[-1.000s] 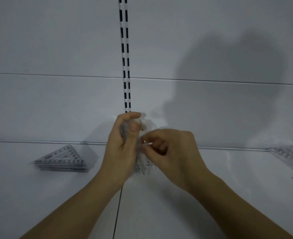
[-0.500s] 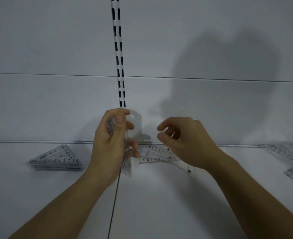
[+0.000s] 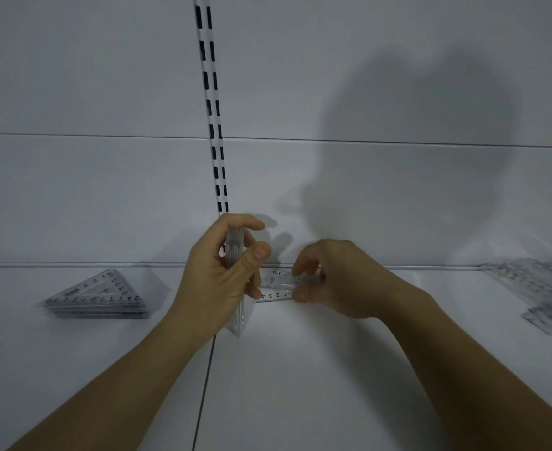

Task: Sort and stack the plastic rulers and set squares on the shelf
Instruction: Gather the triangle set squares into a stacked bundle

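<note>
Nearest you, both bare forearms reach forward over a white shelf (image 3: 300, 385). Your left hand (image 3: 222, 278) grips a bundle of clear plastic pieces (image 3: 235, 288) held upright on edge, thumb and fingers curled round it, its lower end near the shelf; whether they are rulers or set squares cannot be told. Just to its right, your right hand (image 3: 330, 281) pinches a clear set square (image 3: 276, 288) lying flat on the shelf, fingertips on its edges, printed numbers showing.

Further off, a neat stack of set squares (image 3: 95, 297) lies well apart at the left, and a looser pile of clear rulers (image 3: 538, 288) sits at the far right edge. Behind everything rises the white back panel with a slotted upright strip (image 3: 214, 125).

The likely risk: the bundle is thin, slick and held one-handed, so pieces could fan out or slip as you add another. The flat square, clear against white, could also slide away instead of lifting.
</note>
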The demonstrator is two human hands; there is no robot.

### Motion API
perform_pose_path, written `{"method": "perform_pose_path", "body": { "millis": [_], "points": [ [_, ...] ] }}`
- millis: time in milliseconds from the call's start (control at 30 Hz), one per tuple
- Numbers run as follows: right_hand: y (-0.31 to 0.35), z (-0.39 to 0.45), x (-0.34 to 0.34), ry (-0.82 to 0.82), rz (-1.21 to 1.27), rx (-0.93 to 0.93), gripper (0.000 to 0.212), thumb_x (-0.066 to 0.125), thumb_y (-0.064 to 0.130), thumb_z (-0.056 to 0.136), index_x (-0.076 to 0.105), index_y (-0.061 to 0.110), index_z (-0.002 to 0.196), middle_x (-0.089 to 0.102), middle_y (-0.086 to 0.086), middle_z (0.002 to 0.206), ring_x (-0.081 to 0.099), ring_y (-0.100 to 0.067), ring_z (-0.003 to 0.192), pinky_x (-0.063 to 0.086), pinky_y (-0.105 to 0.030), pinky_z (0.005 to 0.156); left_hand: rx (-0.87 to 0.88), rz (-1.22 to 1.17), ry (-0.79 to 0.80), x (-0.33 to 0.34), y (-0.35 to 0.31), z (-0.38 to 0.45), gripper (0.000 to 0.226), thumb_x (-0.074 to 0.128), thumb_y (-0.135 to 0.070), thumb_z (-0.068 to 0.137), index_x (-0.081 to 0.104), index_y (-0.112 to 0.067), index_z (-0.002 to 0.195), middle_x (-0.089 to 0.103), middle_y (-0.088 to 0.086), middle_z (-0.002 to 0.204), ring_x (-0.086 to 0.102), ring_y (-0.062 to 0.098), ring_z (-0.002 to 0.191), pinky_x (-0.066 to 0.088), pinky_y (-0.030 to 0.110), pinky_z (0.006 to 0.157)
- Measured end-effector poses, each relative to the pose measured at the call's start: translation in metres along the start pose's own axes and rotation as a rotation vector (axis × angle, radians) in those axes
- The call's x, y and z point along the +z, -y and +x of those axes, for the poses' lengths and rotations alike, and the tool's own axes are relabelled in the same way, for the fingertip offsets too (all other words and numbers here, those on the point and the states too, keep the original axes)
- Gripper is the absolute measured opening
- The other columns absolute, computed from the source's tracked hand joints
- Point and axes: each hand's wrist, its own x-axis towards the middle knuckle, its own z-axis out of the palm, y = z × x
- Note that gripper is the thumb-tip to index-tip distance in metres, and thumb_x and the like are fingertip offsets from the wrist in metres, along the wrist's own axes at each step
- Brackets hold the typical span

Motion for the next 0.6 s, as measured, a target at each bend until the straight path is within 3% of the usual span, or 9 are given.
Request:
{"method": "perform_pose_path", "body": {
  "millis": [133, 267, 367, 533, 600],
  "points": [
    [-0.001, -0.001, 0.0, -0.007, 0.044, -0.01, 0.017, 0.079, 0.03, 0.084, 0.075, 0.025, 0.1, 0.069, 0.009, 0.092, 0.059, -0.001, 0.073, 0.042, -0.009, 0.063, -0.02, 0.008, -0.009, -0.001, -0.001, -0.001, 0.037, 0.065, -0.034, 0.084, 0.064, -0.019, 0.117, 0.055, 0.0, 0.091, 0.061, 0.026, 0.054, 0.059, 0.043, 0.056],
    [0.002, -0.002, -0.002, 0.027, 0.011, -0.024, 0.027, 0.082, 0.037, 0.079, 0.073, 0.029, 0.104, 0.065, 0.012, 0.093, 0.056, -0.001, 0.075, 0.045, -0.017, 0.067, 0.129, 0.104, -0.034, -0.005, -0.003, -0.001, 0.031, 0.073, -0.045, 0.084, 0.07, -0.021, 0.103, 0.061, 0.008, 0.1, 0.068, 0.027, 0.074, 0.061, 0.041, 0.069],
    [0.004, -0.004, -0.001, 0.009, -0.055, -0.049, 0.016, 0.074, 0.034, 0.086, 0.072, 0.027, 0.1, 0.063, 0.014, 0.089, 0.054, -0.005, 0.079, 0.047, -0.022, 0.071, 0.208, 0.146, -0.067, -0.005, -0.006, 0.0, 0.038, 0.079, -0.04, 0.075, 0.07, -0.013, 0.099, 0.062, 0.004, 0.103, 0.068, 0.017, 0.079, 0.06, 0.032, 0.076],
    [0.008, -0.004, 0.004, 0.025, -0.102, -0.061, 0.009, 0.062, 0.026, 0.087, 0.067, 0.023, 0.093, 0.063, 0.004, 0.095, 0.056, -0.017, 0.096, 0.053, -0.036, 0.085, 0.172, 0.155, -0.154, -0.009, -0.004, 0.003, 0.028, 0.076, -0.042, 0.077, 0.071, -0.023, 0.096, 0.068, 0.016, 0.099, 0.07, 0.031, 0.087, 0.059, 0.031, 0.077],
    [0.007, -0.005, 0.003, 0.04, -0.09, -0.075, 0.004, 0.062, 0.026, 0.086, 0.064, 0.024, 0.088, 0.06, 0.006, 0.093, 0.054, -0.018, 0.097, 0.052, -0.039, 0.088, 0.157, 0.131, -0.178, -0.009, -0.004, 0.003, 0.027, 0.076, -0.038, 0.083, 0.069, -0.017, 0.099, 0.067, 0.018, 0.097, 0.07, 0.029, 0.082, 0.059, 0.028, 0.073]
  ]
}}
